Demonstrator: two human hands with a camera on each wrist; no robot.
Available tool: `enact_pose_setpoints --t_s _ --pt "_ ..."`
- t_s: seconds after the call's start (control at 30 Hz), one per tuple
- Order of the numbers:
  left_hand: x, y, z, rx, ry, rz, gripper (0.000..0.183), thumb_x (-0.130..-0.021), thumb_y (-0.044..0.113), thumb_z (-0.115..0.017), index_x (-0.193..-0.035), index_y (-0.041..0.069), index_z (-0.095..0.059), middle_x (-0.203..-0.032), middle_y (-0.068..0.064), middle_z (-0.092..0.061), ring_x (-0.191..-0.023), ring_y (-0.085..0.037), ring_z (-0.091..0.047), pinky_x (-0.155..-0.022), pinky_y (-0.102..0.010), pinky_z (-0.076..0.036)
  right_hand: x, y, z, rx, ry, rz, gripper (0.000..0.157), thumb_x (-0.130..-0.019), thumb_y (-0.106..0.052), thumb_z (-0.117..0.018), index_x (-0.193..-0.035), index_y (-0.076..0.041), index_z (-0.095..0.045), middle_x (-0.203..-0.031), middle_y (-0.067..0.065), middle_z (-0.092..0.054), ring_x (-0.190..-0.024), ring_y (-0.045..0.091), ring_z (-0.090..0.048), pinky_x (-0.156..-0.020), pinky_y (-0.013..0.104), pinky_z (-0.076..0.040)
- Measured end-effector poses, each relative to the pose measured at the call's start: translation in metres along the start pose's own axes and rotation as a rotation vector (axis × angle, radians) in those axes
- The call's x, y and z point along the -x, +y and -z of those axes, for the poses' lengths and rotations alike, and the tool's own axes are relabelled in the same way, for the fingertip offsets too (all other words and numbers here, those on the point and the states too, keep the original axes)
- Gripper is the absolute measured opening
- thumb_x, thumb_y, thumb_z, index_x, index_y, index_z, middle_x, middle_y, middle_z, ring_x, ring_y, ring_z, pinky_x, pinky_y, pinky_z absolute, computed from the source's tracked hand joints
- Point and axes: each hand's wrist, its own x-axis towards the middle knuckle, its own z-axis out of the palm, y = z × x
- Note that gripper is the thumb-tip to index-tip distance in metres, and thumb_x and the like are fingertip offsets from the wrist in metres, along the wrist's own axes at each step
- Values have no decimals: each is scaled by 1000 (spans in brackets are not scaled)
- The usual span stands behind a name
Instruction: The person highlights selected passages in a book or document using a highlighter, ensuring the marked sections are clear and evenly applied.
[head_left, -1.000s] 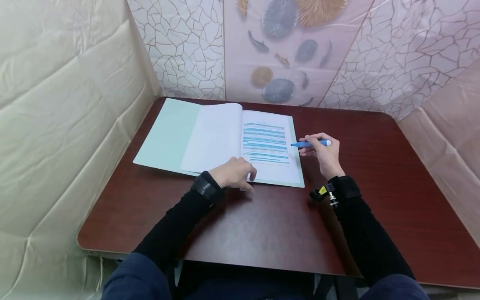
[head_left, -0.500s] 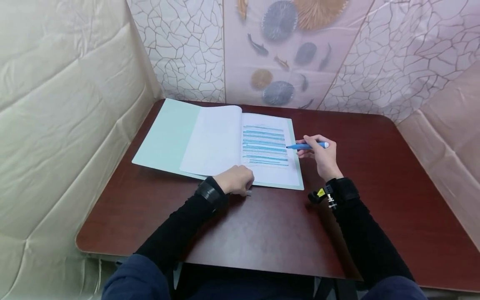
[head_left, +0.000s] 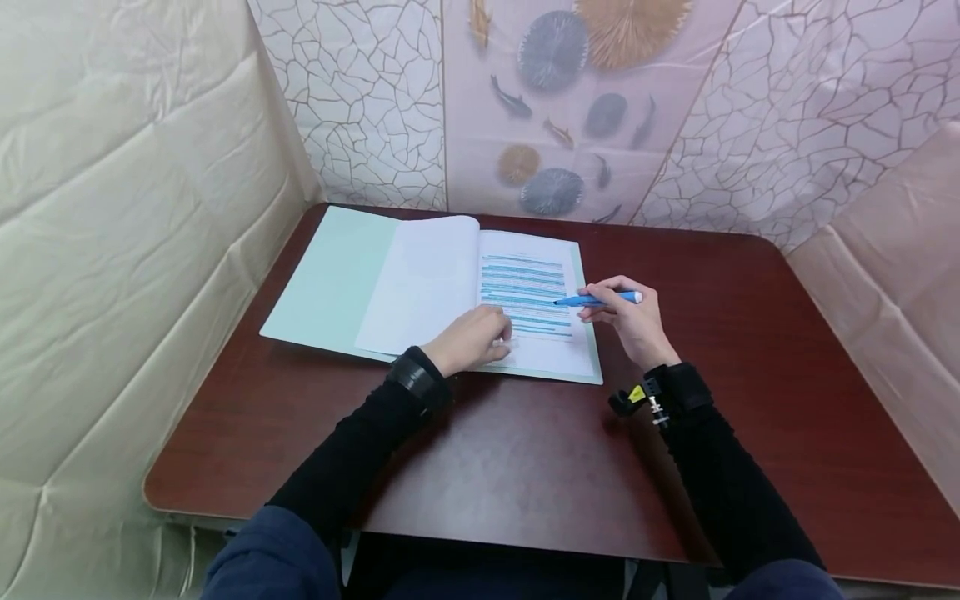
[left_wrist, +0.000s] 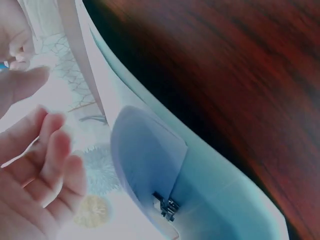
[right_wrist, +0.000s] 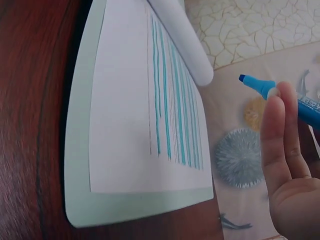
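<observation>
My right hand [head_left: 630,321] pinches a blue highlighter [head_left: 609,298] whose dark chisel tip points left over the printed page [head_left: 551,357]. That page carries several blue highlighted lines and lies in a pale green folder [head_left: 322,287]. In the right wrist view, the uncapped highlighter [right_wrist: 257,86] sits between thumb and fingers. My left hand [head_left: 472,337] is over the lower part of the page near the folder's front edge. The left wrist view shows its fingers [left_wrist: 59,145] loosely bent and apart from the thumb, with nothing visible between them. Part of the printed text is hidden behind this hand.
A turned white sheet [head_left: 427,275] bows up over the folder's left cover. Inside the folder sits a dark metal clip [left_wrist: 165,206]. The reddish-brown table [head_left: 517,467] extends to both sides, with a patterned backdrop [head_left: 367,108] behind it.
My left hand has risen from the folder's front edge onto the lower page, its fingers loosening. My right hand has brought the highlighter left, so its tip is farther over the text.
</observation>
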Motion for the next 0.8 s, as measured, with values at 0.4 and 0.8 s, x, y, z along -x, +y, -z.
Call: enact_pose_setpoints --t_s 0.4,0.8 --pt "-8 -5 6 63 108 25 14 -91 16 -66 -99 4 -64 -95 -6 -58 -82 -17 -52 -70 -25 -44 3 -5 -13 -89 -237 -31 18 -96 -8 -56 -99 10 -61 -98 15 -74 -70 21 -72 -71 33 -59" --pt "-15 -1 9 133 145 -15 12 -89 14 -66 -95 4 -63 -91 -6 -54 -82 -16 -51 -70 -24 -43 4 -9 -23 -21 -285 -41 17 -95 -8 -58 -99 8 -64 -100 13 -74 -73 20 -72 -74 35 -59"
